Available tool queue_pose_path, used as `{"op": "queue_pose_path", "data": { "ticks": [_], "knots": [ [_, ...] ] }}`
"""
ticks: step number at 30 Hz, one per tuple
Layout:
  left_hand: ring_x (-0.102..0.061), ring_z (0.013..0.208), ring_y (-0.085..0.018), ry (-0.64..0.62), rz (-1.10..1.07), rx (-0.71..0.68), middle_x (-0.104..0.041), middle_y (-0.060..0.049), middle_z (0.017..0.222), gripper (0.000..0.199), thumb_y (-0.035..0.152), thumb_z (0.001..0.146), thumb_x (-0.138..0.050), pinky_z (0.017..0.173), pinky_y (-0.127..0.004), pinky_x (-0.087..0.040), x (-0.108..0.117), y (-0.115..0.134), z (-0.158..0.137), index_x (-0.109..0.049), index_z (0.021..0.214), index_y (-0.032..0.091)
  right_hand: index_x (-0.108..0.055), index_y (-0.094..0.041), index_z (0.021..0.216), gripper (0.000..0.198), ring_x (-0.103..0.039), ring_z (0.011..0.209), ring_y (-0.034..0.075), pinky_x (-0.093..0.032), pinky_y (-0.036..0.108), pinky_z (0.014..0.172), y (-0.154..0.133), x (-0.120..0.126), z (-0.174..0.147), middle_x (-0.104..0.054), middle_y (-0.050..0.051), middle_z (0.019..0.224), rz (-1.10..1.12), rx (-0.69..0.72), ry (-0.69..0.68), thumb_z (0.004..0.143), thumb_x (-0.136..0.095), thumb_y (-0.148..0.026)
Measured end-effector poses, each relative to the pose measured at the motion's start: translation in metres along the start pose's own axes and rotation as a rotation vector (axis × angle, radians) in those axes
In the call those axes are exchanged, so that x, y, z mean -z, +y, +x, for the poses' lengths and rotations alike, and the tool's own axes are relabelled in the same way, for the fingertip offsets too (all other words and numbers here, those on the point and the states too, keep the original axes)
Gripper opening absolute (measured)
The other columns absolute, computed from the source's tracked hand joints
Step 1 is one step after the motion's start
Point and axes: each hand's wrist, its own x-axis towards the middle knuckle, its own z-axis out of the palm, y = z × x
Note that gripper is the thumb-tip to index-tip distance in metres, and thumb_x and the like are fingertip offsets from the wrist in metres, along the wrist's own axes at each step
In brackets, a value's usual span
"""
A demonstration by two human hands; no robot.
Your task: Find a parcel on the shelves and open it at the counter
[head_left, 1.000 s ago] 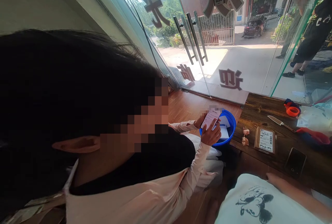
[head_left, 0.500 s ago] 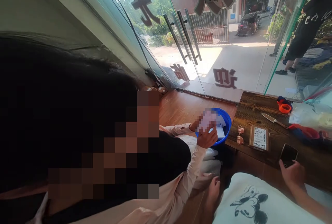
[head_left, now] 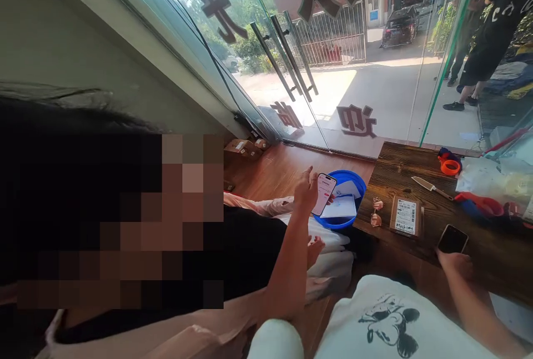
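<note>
black phone (head_left: 453, 239) lies on the wooden table (head_left: 400, 169), its long axis leading away from the right hand (head_left: 456, 264), the nearer one, which touches its near end, grip unclear. just beside a co-worker's lit phone (head_left: 323, 193) is the left hand (head_left: 305, 192), one finger raised, its hold hidden.

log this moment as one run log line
left hand: at lit phone, contact unclear | right hand: at dark phone on wooden table | also on table: labelled box, sunglasses, knife
</note>
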Motion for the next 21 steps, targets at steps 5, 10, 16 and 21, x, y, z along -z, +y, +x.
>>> {"op": "queue_pose_path", "data": {
  "ticks": [5, 10, 16, 21],
  "knots": [
    [-0.075, 0.086, -0.034, -0.193, 0.108, 0.174, -0.076, -0.012, 0.084, 0.039, 0.056, 0.091, -0.063, 0.075, -0.046, -0.06, 0.009, 0.001, 0.047, -0.071, 0.102, 0.021, -0.056, -0.009, 0.13, 0.101, -0.061, 0.125, 0.057, -0.051, 0.066, 0.093, 0.004, 0.026, 0.01, -0.062, 0.044, 0.127, 0.083, -0.112, -0.129, 0.043, -0.09, -0.048],
    [-0.074, 0.082, -0.031, -0.333, 0.218, 0.255, -0.076, -0.009, 0.07, 0.037, 0.045, 0.073, -0.086, 0.075, -0.04, -0.059, 0.019, 0.003, 0.065, -0.075, 0.088, 0.014, -0.062, -0.023, 0.081, 0.058, -0.069, 0.1, 0.053, -0.056, 0.058, 0.081, -0.001, 0.044, -0.012, -0.074, 0.024, 0.089, 0.489, 0.039, -0.258, 0.032, -0.084, -0.045],
    [-0.074, 0.086, -0.03, -0.41, 0.26, 0.247, -0.077, -0.008, 0.072, 0.042, 0.051, 0.07, -0.087, 0.078, -0.04, -0.059, 0.006, -0.003, 0.06, -0.076, 0.087, 0.014, -0.066, -0.021, 0.085, 0.054, -0.07, 0.078, 0.03, -0.059, 0.042, 0.076, -0.024, 0.039, -0.041, -0.072, 0.005, 0.078, 0.748, 0.171, -0.42, 0.043, -0.08, -0.052],
    [-0.074, 0.083, -0.03, -0.404, 0.242, 0.198, -0.077, -0.009, 0.076, 0.049, 0.058, 0.068, -0.086, 0.074, -0.039, -0.06, -0.011, -0.008, 0.055, -0.075, 0.085, 0.014, -0.067, -0.022, 0.105, 0.058, -0.066, 0.079, 0.022, -0.056, 0.032, 0.069, -0.053, 0.06, -0.058, -0.072, 0.003, 0.091, 0.937, 0.315, -0.643, 0.055, -0.087, -0.044]
  ]
}}
